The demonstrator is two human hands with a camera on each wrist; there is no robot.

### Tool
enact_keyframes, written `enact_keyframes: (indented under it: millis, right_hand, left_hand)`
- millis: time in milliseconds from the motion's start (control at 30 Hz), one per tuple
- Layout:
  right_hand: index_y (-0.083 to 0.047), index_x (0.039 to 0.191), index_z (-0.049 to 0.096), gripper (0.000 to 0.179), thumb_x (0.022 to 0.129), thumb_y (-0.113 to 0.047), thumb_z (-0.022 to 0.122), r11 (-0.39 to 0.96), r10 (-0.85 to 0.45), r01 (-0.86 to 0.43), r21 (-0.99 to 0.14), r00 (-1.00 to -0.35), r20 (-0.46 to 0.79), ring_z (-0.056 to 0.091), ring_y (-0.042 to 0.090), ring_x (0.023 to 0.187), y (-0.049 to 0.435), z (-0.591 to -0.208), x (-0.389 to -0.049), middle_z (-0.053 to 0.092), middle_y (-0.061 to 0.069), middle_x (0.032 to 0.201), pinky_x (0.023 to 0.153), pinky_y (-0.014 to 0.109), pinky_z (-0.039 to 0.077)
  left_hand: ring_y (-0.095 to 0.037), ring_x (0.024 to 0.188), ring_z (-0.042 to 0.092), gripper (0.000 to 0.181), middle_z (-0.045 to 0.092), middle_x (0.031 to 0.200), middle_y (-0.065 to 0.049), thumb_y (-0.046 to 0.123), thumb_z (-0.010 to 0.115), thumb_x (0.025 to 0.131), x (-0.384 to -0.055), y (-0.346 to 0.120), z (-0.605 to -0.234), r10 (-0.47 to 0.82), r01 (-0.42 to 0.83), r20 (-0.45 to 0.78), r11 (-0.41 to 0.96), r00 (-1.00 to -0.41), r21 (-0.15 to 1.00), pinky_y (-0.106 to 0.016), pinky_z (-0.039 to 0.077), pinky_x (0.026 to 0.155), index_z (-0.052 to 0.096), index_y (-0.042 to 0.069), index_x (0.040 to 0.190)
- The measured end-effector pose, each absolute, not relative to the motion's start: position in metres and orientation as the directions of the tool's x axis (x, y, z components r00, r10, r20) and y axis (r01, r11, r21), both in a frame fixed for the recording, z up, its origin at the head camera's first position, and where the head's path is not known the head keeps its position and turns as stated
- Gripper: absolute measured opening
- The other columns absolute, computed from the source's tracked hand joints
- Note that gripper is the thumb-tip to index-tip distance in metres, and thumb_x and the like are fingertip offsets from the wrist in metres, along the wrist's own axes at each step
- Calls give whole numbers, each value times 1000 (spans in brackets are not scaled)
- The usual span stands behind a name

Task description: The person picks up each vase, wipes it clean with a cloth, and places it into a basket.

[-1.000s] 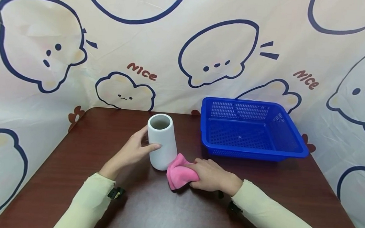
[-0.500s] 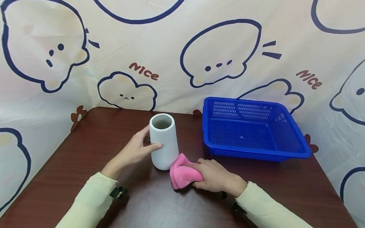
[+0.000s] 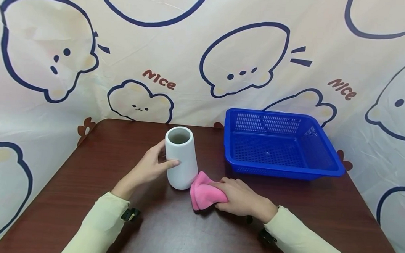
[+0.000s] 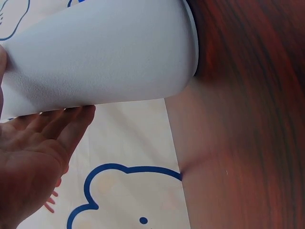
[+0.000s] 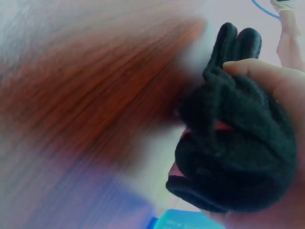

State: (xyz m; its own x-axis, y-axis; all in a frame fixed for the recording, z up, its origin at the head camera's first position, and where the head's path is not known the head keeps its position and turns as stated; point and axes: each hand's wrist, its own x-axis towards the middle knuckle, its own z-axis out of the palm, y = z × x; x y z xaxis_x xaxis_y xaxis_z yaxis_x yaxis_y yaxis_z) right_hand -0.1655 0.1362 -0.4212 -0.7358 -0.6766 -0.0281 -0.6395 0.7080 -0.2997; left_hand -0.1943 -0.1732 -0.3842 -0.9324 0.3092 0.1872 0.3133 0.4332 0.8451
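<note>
A white tapered vase (image 3: pixel 182 163) stands upright on the table, its round mouth facing up. My left hand (image 3: pixel 147 166) holds it from the left, thumb across the front and fingers round the far side. The left wrist view shows those fingers (image 4: pixel 76 124) against the smooth wall of the vase. In my right hand (image 3: pixel 239 197) a folded pink cloth (image 3: pixel 206 193) is gripped, low beside the vase's right side; whether it touches the vase is hard to tell. Up close in the right wrist view, the bunched cloth (image 5: pixel 238 148) looks almost black, with the thumb pressed on it.
A blue perforated plastic basket (image 3: pixel 286 170) sits at the back right of the dark brown wooden table (image 3: pixel 190 236). Behind the table hangs a pale curtain (image 3: pixel 192 57) printed with cartoon outlines.
My right hand and the pink cloth have shifted slightly to the right, away from the vase. The left hand keeps its hold, and the vase stands in the same place.
</note>
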Motion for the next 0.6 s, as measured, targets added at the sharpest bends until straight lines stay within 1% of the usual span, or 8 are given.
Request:
enact_keyframes:
  millis: [200, 467, 600]
  right_hand:
    - [-21, 137, 62, 57, 84, -35, 76, 713, -661, -629, -308, -750, 2, 57, 11, 93, 138, -418, -162, 63, -5, 103, 79, 31, 45]
    - [-25, 140, 60, 58, 85, -35, 75, 710, -655, -628, -317, -755, 29, 58, 10, 100, 141, -413, -160, 66, -5, 110, 79, 31, 46]
    - [-26, 142, 58, 59, 86, -35, 74, 709, -654, -631, -314, -756, 43, 57, 10, 100, 141, -411, -158, 66, -5, 111, 79, 30, 45]
  left_hand:
    - [-33, 120, 65, 68, 61, 135, -14, 20, 78, 89, -195, -172, -384, 312, 333, 211, 417, -926, 846, -53, 54, 102, 44, 13, 148]
    - [-33, 119, 66, 68, 62, 135, -15, 19, 78, 89, -194, -173, -384, 313, 335, 213, 412, -926, 848, -52, 54, 102, 44, 12, 147]
    - [-34, 118, 66, 68, 62, 135, -15, 19, 79, 89, -193, -173, -384, 313, 344, 222, 420, -923, 840, -53, 54, 101, 45, 12, 147]
